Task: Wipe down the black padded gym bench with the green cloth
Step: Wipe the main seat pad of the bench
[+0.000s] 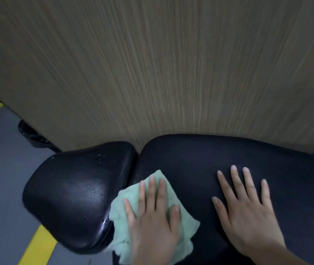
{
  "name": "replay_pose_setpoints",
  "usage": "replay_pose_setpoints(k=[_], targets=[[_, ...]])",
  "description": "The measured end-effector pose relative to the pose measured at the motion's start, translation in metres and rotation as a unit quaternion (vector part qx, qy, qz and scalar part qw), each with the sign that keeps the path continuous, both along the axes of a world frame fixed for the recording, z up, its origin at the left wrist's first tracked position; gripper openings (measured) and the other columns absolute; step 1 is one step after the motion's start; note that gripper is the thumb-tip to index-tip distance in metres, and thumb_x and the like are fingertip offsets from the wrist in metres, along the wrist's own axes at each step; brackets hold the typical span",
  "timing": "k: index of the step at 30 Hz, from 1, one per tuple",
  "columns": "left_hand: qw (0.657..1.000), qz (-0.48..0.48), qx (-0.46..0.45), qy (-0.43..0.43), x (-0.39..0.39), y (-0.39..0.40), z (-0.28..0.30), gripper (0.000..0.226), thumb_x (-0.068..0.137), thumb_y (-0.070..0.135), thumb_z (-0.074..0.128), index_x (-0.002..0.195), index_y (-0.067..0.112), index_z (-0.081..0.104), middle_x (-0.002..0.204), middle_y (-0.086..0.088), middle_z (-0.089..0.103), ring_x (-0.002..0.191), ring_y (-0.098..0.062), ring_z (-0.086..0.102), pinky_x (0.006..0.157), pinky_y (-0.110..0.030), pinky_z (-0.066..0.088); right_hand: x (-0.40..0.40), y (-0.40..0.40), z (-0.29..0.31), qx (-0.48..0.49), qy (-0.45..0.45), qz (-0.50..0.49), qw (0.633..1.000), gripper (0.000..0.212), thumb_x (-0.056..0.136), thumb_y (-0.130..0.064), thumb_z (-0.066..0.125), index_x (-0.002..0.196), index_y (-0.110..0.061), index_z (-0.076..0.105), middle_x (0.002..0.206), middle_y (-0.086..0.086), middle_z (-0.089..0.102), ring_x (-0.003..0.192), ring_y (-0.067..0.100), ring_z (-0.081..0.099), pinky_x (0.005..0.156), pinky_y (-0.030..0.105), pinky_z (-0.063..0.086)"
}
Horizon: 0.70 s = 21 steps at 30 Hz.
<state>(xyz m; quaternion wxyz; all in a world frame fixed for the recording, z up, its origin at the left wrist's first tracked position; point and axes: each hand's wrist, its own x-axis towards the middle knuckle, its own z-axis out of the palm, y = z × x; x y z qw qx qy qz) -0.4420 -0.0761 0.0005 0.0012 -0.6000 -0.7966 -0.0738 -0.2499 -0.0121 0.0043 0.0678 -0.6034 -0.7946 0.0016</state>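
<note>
bench [190, 159] right end cut off

You face a wood-grain wall [152, 64]; left of it lies grey floor [1, 150] with yellow lines [35, 245].

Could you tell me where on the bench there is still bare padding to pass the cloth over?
Bare padding: the small pad left of the green cloth, and the long pad from the fingertips back to the wooden wall. Crowded: the near edge, under the left hand and right hand.
</note>
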Motion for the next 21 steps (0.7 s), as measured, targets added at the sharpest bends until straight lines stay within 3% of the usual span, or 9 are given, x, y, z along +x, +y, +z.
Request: replay_pose_setpoints(k=[6,7,10,11,16,21], targets=[[0.999,0.002,-0.041,-0.013,0.005,-0.003,0.007,0.062,0.09,0.052,0.032,0.144,0.023,0.039,0.153,0.001,0.033,0.142,-0.02,0.025,0.105,-0.056,0.013,-0.001,0.0,0.002,-0.015,-0.009,-0.006,1.0,0.066,0.099,-0.053,0.011,0.142,-0.014,0.042,0.148,0.014,0.04,0.141,0.034,0.03,0.108,0.059,0.022],[0.998,0.0,-0.056,-0.018,0.002,0.004,0.011,0.064,0.09,0.054,0.025,0.147,0.025,0.034,0.156,0.003,0.025,0.144,-0.017,0.017,0.108,-0.055,0.01,-0.001,0.0,0.002,-0.014,-0.006,-0.007,1.0,0.066,0.099,-0.053,0.011,0.142,-0.014,0.043,0.148,0.014,0.04,0.14,0.034,0.03,0.108,0.059,0.023],[0.998,0.006,-0.061,-0.033,-0.003,0.036,0.017,0.077,0.079,0.06,-0.007,0.152,0.033,-0.005,0.156,0.013,-0.02,0.142,-0.009,-0.024,0.114,-0.053,-0.01,-0.002,0.001,0.001,-0.013,-0.007,-0.004,1.0,0.067,0.099,-0.053,0.01,0.143,-0.014,0.042,0.148,0.014,0.039,0.141,0.035,0.03,0.108,0.059,0.023],[0.997,0.012,-0.06,-0.039,-0.005,0.047,0.019,0.077,0.077,0.06,-0.012,0.15,0.034,-0.013,0.153,0.014,-0.026,0.14,-0.008,-0.029,0.114,-0.053,-0.012,-0.002,0.001,0.001,-0.012,-0.007,-0.003,1.0,0.067,0.099,-0.053,0.01,0.143,-0.014,0.042,0.149,0.014,0.039,0.141,0.034,0.03,0.109,0.059,0.023],[0.996,0.009,-0.082,-0.03,-0.011,0.095,0.024,0.061,0.097,0.053,0.009,0.15,0.033,-0.014,0.156,0.013,-0.024,0.142,-0.01,-0.025,0.115,-0.053,-0.009,-0.002,0.003,-0.001,-0.007,-0.002,0.002,1.0,0.066,0.099,-0.054,0.01,0.144,-0.016,0.041,0.15,0.013,0.038,0.142,0.033,0.027,0.109,0.058,0.022],[0.995,0.011,-0.09,-0.044,-0.013,0.111,0.023,0.06,0.098,0.051,0.008,0.15,0.033,-0.014,0.157,0.013,-0.022,0.143,-0.01,-0.024,0.116,-0.053,-0.009,-0.002,0.003,-0.002,-0.003,0.005,0.003,1.0,0.066,0.098,-0.053,0.01,0.143,-0.017,0.042,0.149,0.013,0.039,0.142,0.033,0.028,0.109,0.057,0.021]])
